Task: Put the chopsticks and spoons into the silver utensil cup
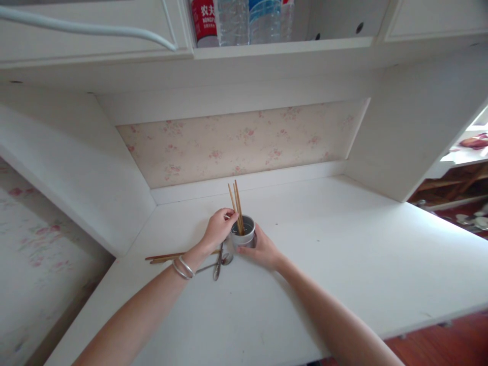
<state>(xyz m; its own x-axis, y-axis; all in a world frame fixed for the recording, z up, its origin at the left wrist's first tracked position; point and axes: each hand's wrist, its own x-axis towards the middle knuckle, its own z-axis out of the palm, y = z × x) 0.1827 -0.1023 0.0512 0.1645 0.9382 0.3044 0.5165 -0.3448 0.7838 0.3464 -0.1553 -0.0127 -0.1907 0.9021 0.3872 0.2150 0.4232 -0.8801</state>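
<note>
A grey metal cup-like holder (248, 239) stands upright on the white desk, steadied by my right hand (265, 249), whose fingers wrap round its right side. Several wooden chopsticks (239, 206) rise out of the holder, leaning slightly left. At the holder's left rim, my left hand (221, 226) pinches the chopsticks with thumb and forefinger; how many it grips is hard to make out. Below that hand lie two metal spoons, one with its bowl (227, 259) near the holder and one with its patterned handle (217, 269) toward me. More chopsticks (163, 257) lie flat, partly behind my left wrist.
White side panels (381, 132) flank the desk (362, 254), with a floral-papered wall (244, 137) behind. Overhead, a shelf (282, 50) holds plastic bottles (233, 23) and a red package (205, 23). A white cable (95, 28) hangs at the upper left.
</note>
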